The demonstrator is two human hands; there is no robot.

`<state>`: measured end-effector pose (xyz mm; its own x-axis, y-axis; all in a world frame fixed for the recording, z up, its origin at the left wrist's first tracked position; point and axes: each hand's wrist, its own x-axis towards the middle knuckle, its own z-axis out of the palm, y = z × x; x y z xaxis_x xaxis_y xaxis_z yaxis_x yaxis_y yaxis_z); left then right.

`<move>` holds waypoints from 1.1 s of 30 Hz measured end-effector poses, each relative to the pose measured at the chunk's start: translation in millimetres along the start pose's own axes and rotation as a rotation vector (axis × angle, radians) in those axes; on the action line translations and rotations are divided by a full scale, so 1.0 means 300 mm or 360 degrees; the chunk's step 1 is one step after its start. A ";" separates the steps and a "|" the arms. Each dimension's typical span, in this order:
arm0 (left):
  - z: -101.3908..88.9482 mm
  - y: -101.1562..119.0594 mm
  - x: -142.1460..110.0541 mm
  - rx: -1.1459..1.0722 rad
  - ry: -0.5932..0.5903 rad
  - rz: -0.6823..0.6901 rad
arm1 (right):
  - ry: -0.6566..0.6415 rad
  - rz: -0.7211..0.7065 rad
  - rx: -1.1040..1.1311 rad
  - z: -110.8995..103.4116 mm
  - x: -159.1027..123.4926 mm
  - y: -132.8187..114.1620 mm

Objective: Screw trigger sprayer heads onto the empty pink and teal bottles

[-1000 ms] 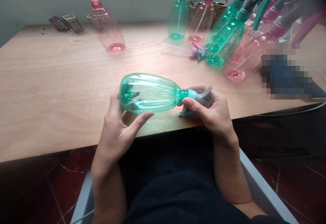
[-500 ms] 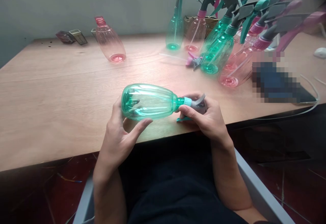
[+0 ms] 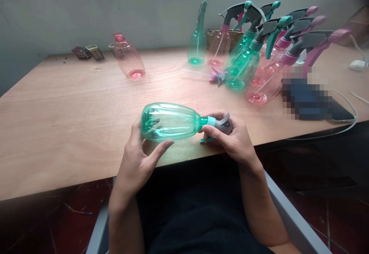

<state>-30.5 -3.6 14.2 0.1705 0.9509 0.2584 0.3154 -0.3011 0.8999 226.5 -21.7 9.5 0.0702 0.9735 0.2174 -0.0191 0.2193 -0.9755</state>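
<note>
A clear green spray bottle (image 3: pixel 173 121) lies sideways in the air over the table's front edge, its base to the left and its neck to the right. My left hand (image 3: pixel 141 156) is closed around the base end, thumb along the near side and the other fingers behind the bottle. At the neck, my right hand (image 3: pixel 235 138) grips the grey and teal spray head (image 3: pixel 221 125), thumb by the teal collar. The collar sits against the neck; whether it is screwed tight I cannot tell. Part of the spray head is hidden by my fingers.
An open pink bottle (image 3: pixel 129 59) stands at the back left beside small boxes (image 3: pixel 89 52). Several green and pink spray bottles (image 3: pixel 242 67) crowd the back right. Near them lie a loose pink spray head (image 3: pixel 217 76), a pixelated dark object (image 3: pixel 308 100) and a white cable (image 3: pixel 353 115).
The camera view has tilted upward, showing more wall. Both hands keep their hold on the green bottle and spray head, with hardly any visible movement.
</note>
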 end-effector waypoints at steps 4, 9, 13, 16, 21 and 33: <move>0.000 0.004 -0.001 0.0005 -0.0006 -0.0003 | -0.0002 0.0022 0.0007 0.000 -0.001 0.000; 0.000 0.007 -0.003 0.0017 0.0004 -0.0019 | -0.0009 0.0013 0.0004 -0.003 0.000 0.007; 0.000 0.008 0.000 0.0011 -0.0002 -0.0022 | -0.0008 0.0022 -0.0018 -0.004 0.000 0.008; 0.000 0.009 0.001 0.0010 0.0000 -0.0028 | -0.0012 0.0023 0.0002 -0.003 -0.001 0.005; 0.000 0.007 0.000 0.0013 -0.0006 -0.0037 | 0.0003 0.0022 -0.0004 -0.001 0.000 0.004; 0.000 0.008 0.001 0.0009 -0.0012 -0.0040 | -0.0007 0.0035 0.0014 -0.003 0.001 0.004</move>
<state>-29.6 -4.1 16.3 0.1695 0.9575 0.2334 0.3250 -0.2779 0.9040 227.3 -21.2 8.3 0.0650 0.9784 0.1961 -0.0295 0.1984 -0.9797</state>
